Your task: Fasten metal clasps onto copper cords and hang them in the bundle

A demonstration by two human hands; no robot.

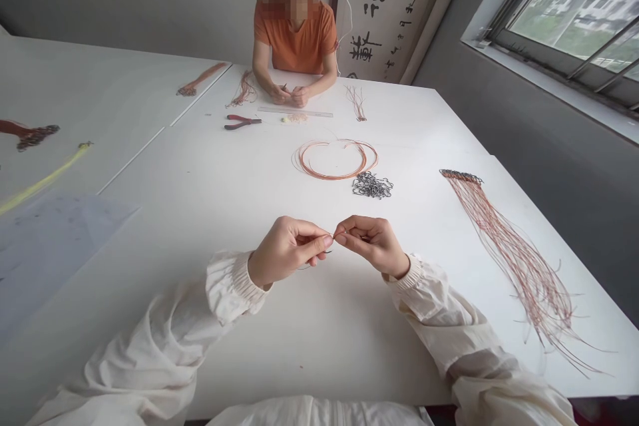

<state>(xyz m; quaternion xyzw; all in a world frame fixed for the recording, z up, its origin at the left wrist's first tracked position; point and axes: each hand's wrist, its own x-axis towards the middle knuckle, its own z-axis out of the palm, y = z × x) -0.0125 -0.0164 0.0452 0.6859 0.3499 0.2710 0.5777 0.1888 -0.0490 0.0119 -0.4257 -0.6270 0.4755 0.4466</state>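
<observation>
My left hand (287, 249) and my right hand (372, 243) meet above the white table (200, 213), fingertips almost touching. Both are pinched on a small thin piece between them, too small to name; a dark thin bit shows under my left fingers. Beyond my hands lie a coil of copper-coloured wire (335, 160) and a pile of small dark metal hooks (372, 185). To my right a bundle of thin reddish cords with dark ends (514, 253) fans out along the table.
A person in an orange shirt (295, 33) sits at the far side, hands together on the table. Near them lie red-handled pliers (241, 122), a clear ruler (294, 111) and small cord bundles (243, 90). A yellow strand (44, 180) and a sheet lie at left.
</observation>
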